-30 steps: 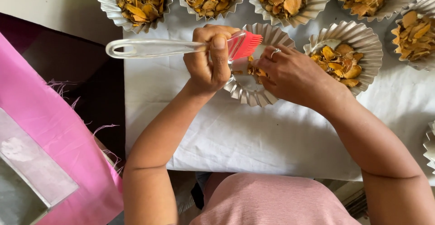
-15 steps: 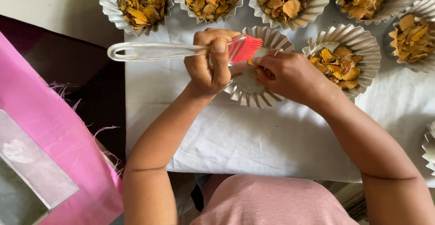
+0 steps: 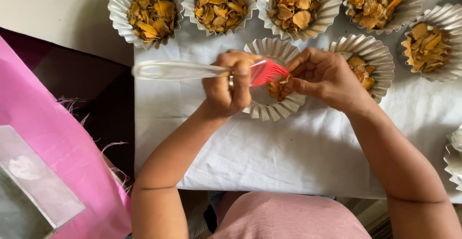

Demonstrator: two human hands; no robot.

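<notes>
Left hand [image 3: 230, 87]: fingers curled tight round the neck of a brush [image 3: 207, 70], just behind its head. The clear handle runs out level to the left of the fist; the red bristles [image 3: 269, 71] stick out to the right, just past the knuckles, and meet the fingertips of the other hand.

Right hand [image 3: 327, 78]: fingers drawn narrow, thumb and forefinger pinching a small piece of dried orange peel [image 3: 280, 82]. The piece sits at the fingertips, touching or all but touching the bristles; which of the two cannot be told. How much of the piece lies behind the fingers cannot be told either.

Both hands are held over a fluted foil cup [image 3: 272, 105] on the white cloth [image 3: 288, 157] that covers the counter. Its near rim is clear to see, and a few orange flakes lie in it under the brush head.

Brush: see-through handle, blurred along its length; flat red head, bristles fanned slightly.

Surroundings: a second foil cup [image 3: 378, 51], partly filled with the same flakes, stands just right of the first, behind the right hand. Four fuller cups [image 3: 118, 1] line the far edge of the cloth, and a fifth stands at the right edge. Pink fabric [image 3: 57, 143] with a frayed edge lies at the left
</notes>
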